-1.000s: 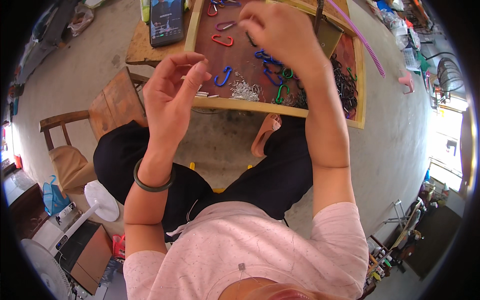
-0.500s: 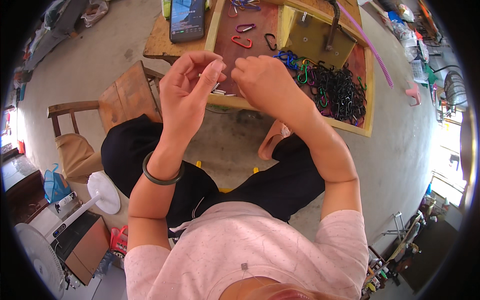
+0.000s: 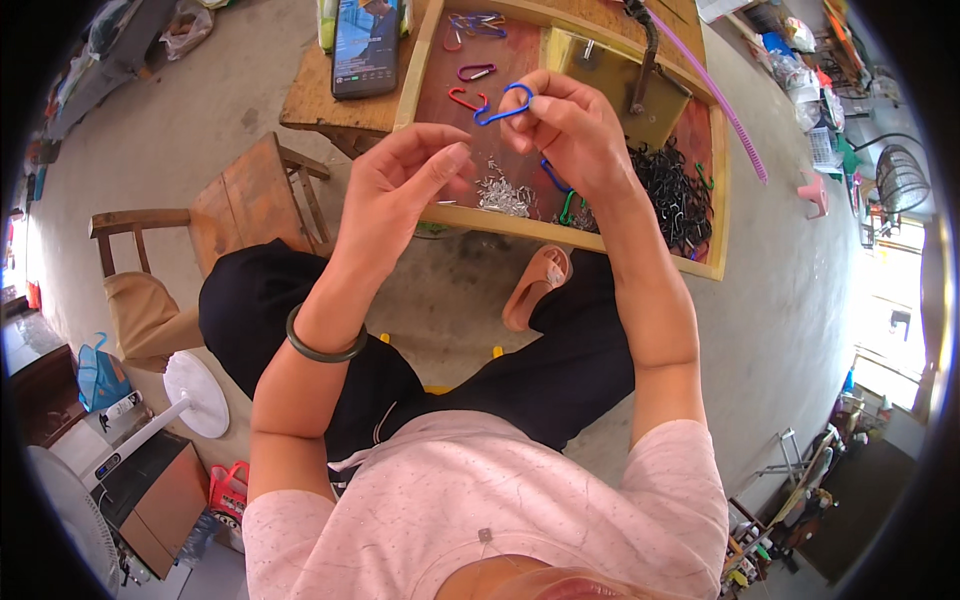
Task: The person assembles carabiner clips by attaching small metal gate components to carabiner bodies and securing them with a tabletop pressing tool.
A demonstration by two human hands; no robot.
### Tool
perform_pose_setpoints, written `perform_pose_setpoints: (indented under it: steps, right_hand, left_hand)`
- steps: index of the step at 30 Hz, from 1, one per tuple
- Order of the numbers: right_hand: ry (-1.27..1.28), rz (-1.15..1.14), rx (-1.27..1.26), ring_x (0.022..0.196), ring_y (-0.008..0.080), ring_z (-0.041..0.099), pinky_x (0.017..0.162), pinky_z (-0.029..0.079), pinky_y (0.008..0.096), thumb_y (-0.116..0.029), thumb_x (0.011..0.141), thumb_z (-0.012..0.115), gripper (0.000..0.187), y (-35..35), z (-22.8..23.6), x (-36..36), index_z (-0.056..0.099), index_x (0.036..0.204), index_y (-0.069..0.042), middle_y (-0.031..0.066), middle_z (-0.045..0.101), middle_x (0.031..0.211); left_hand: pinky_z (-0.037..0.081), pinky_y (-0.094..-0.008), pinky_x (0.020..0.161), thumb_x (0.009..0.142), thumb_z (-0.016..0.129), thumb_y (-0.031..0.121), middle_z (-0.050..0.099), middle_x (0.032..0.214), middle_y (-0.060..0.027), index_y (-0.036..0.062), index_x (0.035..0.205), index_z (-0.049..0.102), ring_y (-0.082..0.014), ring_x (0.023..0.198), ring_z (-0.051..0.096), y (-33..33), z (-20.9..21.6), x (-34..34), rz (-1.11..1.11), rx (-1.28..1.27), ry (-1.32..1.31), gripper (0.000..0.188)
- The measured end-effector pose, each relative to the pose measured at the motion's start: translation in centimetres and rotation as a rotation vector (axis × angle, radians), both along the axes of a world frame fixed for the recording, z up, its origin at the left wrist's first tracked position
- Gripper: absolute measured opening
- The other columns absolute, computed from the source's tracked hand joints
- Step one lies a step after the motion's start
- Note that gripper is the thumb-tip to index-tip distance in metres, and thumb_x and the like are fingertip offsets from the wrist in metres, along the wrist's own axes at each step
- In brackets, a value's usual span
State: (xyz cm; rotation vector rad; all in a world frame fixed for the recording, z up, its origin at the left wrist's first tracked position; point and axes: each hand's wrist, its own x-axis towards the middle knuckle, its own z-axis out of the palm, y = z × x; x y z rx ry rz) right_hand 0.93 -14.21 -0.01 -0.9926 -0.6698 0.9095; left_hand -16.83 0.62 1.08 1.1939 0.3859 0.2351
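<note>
In my right hand (image 3: 570, 130) a blue carabiner body (image 3: 492, 119) is pinched between thumb and fingers, held up over the wooden tray. Just left of it, my left hand (image 3: 410, 180) has its fingers curled toward the thumb. Whatever those fingers hold, if anything, is too small or hidden to make out. Below the hands lies a pile of small silver metal pieces (image 3: 505, 197) at the tray's near edge. Beyond them are a red carabiner (image 3: 462, 97) and a purple carabiner (image 3: 476, 72). A heap of black carabiners (image 3: 672, 195) fills the tray's right part.
The wooden-rimmed tray (image 3: 720, 240) rests on a wooden table, with a yellowish metal plate and lever (image 3: 640, 85) at its back right. A phone (image 3: 364, 50) stands at the table's left. A wooden chair (image 3: 235, 200) is at the left. A purple coiled cord (image 3: 735, 125) hangs at the right.
My right hand has turned and lifted, bringing the blue carabiner body into sight. My left hand has shifted a little right and down. The silver pile, largely hidden before, now shows.
</note>
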Motion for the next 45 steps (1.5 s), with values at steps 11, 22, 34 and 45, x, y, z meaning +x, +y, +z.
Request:
perform_pose_setpoints:
  steps: [11,22,34,45]
  right_hand:
    - [-0.087,0.031,-0.123,0.083,0.0146,0.063,0.073,0.052,0.0291,-0.013,0.098,0.062,0.017,-0.1,-0.3,-0.6,0.064,0.107,0.002,0.0066,0.067,0.095]
    - [-0.332,-0.105,-0.136,0.080,0.0117,0.067,0.074,0.056,0.0287,-0.004,0.097,0.062,0.011,-0.3,1.2,-2.6,0.063,0.107,0.001,0.0061,0.070,0.090]
    - [-0.142,-0.008,-0.145,0.086,0.0146,0.065,0.078,0.053,0.0309,-0.011,0.098,0.063,0.022,-0.6,-0.1,-1.4,0.062,0.115,0.003,0.0082,0.069,0.096]
    - [-0.064,-0.004,-0.144,0.084,0.0139,0.067,0.078,0.056,0.0298,-0.007,0.098,0.065,0.023,-0.4,-0.4,-1.7,0.064,0.119,0.002,0.0070,0.071,0.095]
  left_hand:
    - [0.040,-0.0185,0.061,0.100,0.071,0.018,0.074,0.087,-0.0029,0.0014,0.106,0.073,-0.0038,0.073,0.064,0.4,-1.1,0.6,-0.002,-0.049,-0.042,0.018]
    - [0.038,-0.0181,0.059,0.100,0.072,0.021,0.069,0.081,0.0007,0.0033,0.100,0.072,-0.0021,0.067,0.055,0.4,-1.6,0.9,0.022,-0.079,0.005,0.018]
    - [0.045,-0.0194,0.059,0.100,0.070,0.012,0.068,0.086,-0.0027,0.0019,0.102,0.067,-0.0071,0.070,0.063,0.5,-0.8,0.7,0.029,-0.164,-0.054,0.011]
    - [0.039,-0.0179,0.055,0.099,0.071,0.013,0.069,0.084,-0.0021,0.0037,0.098,0.067,-0.0056,0.067,0.063,0.6,-1.2,0.7,0.046,-0.090,-0.054,0.010]
